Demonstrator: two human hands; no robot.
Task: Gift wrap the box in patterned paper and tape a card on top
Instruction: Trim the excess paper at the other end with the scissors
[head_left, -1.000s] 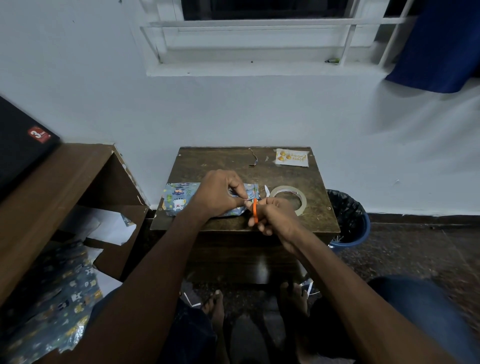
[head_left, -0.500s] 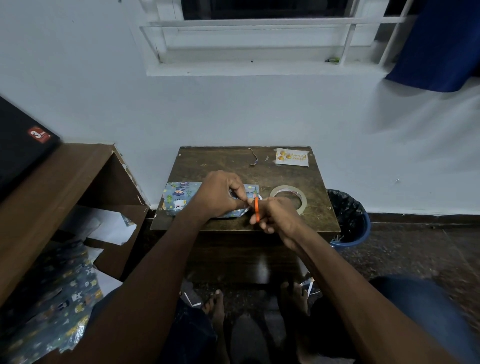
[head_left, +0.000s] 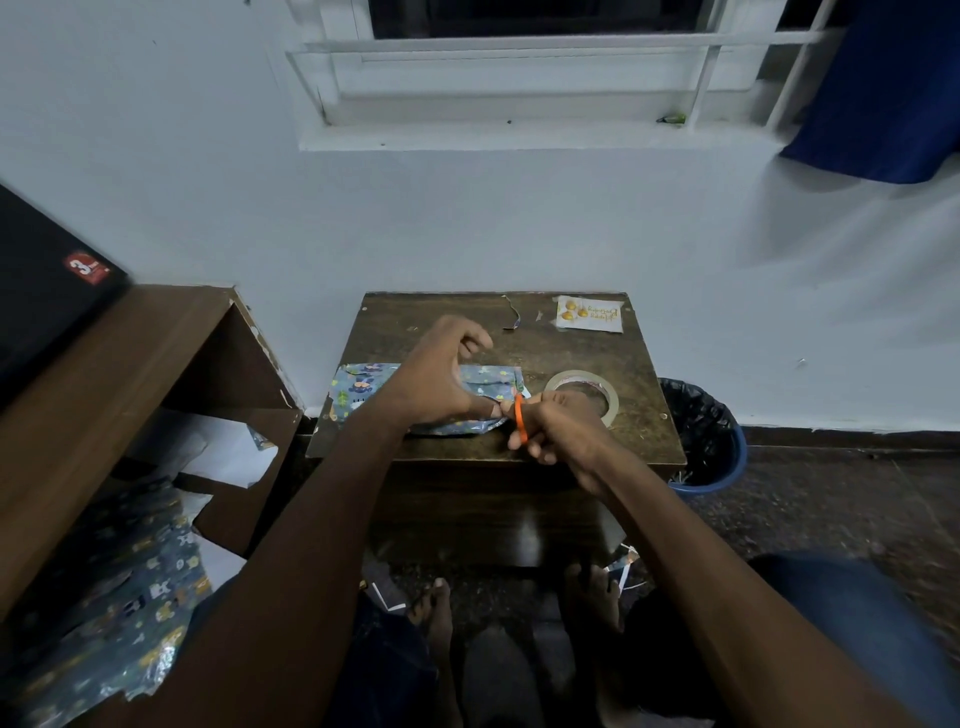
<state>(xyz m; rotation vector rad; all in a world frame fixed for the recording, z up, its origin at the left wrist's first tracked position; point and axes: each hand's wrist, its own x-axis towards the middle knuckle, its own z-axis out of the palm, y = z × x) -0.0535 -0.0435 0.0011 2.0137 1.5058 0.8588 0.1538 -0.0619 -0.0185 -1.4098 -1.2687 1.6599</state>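
Right hand (head_left: 563, 426) grips orange-handled scissors (head_left: 519, 418); left hand (head_left: 434, 379), fingers loosely spread, rests on glossy patterned-paper-wrapped box (head_left: 358, 392) beside clear tape ring (head_left: 582, 387)

Dark scuffed wood and shiny patterned paper on view.

The small table (head_left: 571, 358) shows worn, dark wood with a dull, scratched top. On it, the wrapped box (head_left: 363, 395) wears blue printed paper with a slight sheen, creased at the folds. The tape roll (head_left: 582, 379) looks glossy, clear plastic. The card (head_left: 589, 313) reads as pale matt paper. The scissors (head_left: 519, 418) show a smooth orange plastic handle. Loose wrapping paper (head_left: 119, 613) at the left glints foil-like, and the bin liner (head_left: 696, 426) is crinkled, glossy black plastic.
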